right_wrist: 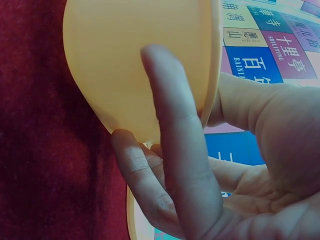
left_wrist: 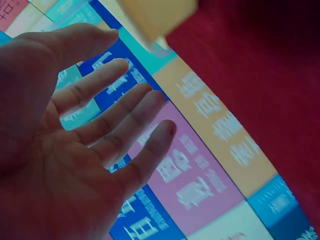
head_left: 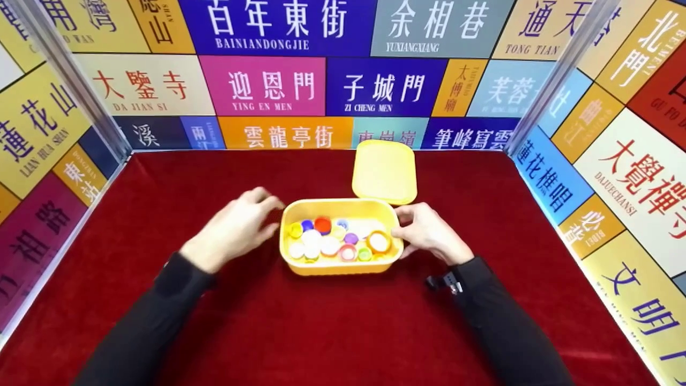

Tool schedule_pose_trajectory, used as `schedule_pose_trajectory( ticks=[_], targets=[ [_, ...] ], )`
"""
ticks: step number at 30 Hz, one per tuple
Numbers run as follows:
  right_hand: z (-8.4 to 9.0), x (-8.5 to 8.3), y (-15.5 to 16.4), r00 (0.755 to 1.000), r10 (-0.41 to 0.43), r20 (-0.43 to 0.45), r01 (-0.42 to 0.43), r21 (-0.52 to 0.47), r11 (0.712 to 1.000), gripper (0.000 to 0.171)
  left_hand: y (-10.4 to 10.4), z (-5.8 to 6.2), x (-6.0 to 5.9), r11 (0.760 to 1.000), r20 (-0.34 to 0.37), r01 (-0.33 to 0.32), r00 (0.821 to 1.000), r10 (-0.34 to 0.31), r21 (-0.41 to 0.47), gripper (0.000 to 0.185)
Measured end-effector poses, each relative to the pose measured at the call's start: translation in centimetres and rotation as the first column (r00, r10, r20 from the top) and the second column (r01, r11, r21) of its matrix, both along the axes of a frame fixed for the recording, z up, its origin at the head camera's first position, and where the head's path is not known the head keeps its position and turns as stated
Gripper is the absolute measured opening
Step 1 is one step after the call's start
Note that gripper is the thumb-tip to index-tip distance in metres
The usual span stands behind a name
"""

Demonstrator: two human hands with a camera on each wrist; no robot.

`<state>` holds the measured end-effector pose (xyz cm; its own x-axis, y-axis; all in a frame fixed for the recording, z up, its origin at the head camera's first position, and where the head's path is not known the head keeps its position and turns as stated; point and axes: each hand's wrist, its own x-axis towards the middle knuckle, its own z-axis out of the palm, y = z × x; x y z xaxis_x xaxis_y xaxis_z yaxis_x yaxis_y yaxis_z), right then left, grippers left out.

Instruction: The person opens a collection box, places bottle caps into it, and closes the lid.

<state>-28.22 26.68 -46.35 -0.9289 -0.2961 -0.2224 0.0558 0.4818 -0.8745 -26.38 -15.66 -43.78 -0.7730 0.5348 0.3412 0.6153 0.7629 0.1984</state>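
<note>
A yellow rectangular box (head_left: 343, 269) stands on the red cloth, holding several small round coloured pieces that look like bottle caps (head_left: 322, 224). At its right end my right hand (head_left: 431, 234) grips the wall, thumb at the rim. The right wrist view shows fingers (right_wrist: 175, 100) against the outside of the box (right_wrist: 110, 55). My left hand (head_left: 233, 230) is just left of the box, holding nothing. In the left wrist view its fingers (left_wrist: 147, 155) are spread and slightly bent, with a blurred corner of the box (left_wrist: 165, 17) beyond the thumb.
Behind the box, to the right, lies a yellow lid (head_left: 385, 172) near the back panel. Printed panels (head_left: 270, 86) with metal corner posts (head_left: 557, 75) enclose the red cloth (head_left: 321, 332) at the back and both sides.
</note>
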Motion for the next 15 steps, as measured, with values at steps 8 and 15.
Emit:
schedule_pose_trajectory(
  ticks=[8, 15],
  targets=[
    [-0.1, -0.1, 0.1, 1.000, -0.007, -0.004, 0.007, -0.006, 1.000, 0.049, -6.0, -1.7, 2.3, 0.996, 0.099, -0.083, 0.992, 0.080, 0.019, 0.037],
    [-0.2, -0.2, -0.1, 1.000, -0.015, 0.009, 0.015, -0.002, 1.000, 0.047, -10.8, -3.6, 4.7, 0.983, 0.252, -0.180, 0.950, 0.183, -0.035, 0.046]
  ],
)
